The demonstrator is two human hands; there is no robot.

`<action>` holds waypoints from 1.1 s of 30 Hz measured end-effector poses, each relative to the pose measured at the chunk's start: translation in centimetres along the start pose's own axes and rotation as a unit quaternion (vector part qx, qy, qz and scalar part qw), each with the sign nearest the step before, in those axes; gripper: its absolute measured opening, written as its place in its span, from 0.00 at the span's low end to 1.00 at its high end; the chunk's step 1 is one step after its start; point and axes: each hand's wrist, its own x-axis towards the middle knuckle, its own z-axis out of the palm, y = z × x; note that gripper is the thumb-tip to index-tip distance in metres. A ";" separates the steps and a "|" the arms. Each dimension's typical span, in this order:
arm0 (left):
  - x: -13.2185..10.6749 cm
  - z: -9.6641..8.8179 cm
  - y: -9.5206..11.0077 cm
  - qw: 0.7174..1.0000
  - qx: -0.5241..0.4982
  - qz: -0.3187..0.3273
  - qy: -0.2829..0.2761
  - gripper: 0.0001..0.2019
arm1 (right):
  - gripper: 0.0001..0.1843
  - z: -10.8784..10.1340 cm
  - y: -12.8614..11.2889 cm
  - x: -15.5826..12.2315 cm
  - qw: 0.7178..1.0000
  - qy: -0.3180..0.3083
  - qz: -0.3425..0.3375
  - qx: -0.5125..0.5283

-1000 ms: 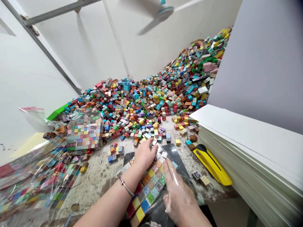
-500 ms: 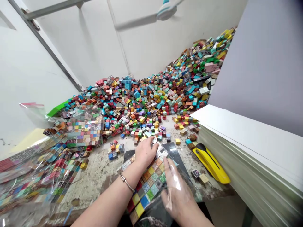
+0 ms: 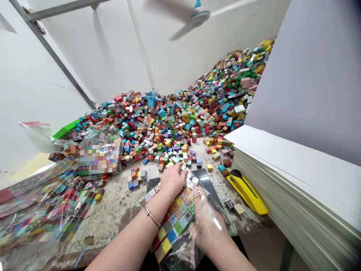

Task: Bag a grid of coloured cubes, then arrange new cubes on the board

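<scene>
A slab of small patterned cubes (image 3: 180,214), set in close rows, lies slantwise on a black board (image 3: 205,180) in front of me. My left hand (image 3: 172,181) reaches across its far left part, fingers bent over the white cubes (image 3: 191,180) at the far end; the fingertips are partly hidden. Along the slab's right side my right hand (image 3: 210,226) is closed, with a clear plastic bag (image 3: 218,218) stretched over its back and thumb. The plastic also lies crumpled at the near end. The right fingers' undersides are hidden.
A large heap of loose cubes (image 3: 169,120) fills the back. Bagged cubes (image 3: 98,158) lie at left. A yellow utility knife (image 3: 248,194) rests beside a tall stack of white sheets (image 3: 296,162) at right. A few loose cubes (image 3: 137,178) sit left of the board.
My right hand has shifted slightly, its thumb now nearer the slab's right edge, and the plastic around it is bunched differently. My left hand stays at the far end. The view has turned slightly.
</scene>
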 end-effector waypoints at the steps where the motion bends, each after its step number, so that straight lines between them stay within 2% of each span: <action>1: 0.0 0.0 0.0 1.000 0.001 0.000 -0.002 0.18 | 0.47 0.0 0.0 0.0 1.000 0.000 0.002 -0.001; 6: 0.1 -0.1 -0.1 1.000 0.007 0.005 -0.012 0.19 | 0.48 -0.5 0.0 0.1 1.000 -0.004 -0.003 0.014; 11: 0.0 -0.5 -0.1 0.999 0.007 0.016 -0.027 0.24 | 0.50 -0.9 0.1 0.1 0.999 -0.029 0.007 0.032; 20: -0.2 -0.8 0.0 0.999 0.004 0.013 -0.040 0.27 | 0.51 0.3 0.5 -0.2 0.999 0.013 -0.009 0.046; 28: -0.2 -0.6 -0.1 0.999 0.003 0.006 -0.039 0.27 | 0.52 1.8 0.9 -1.2 0.995 0.069 -0.056 0.046; 33: -0.3 -0.7 -0.1 0.999 0.000 0.011 -0.035 0.26 | 0.50 0.4 0.7 -0.4 0.993 0.011 -0.045 0.105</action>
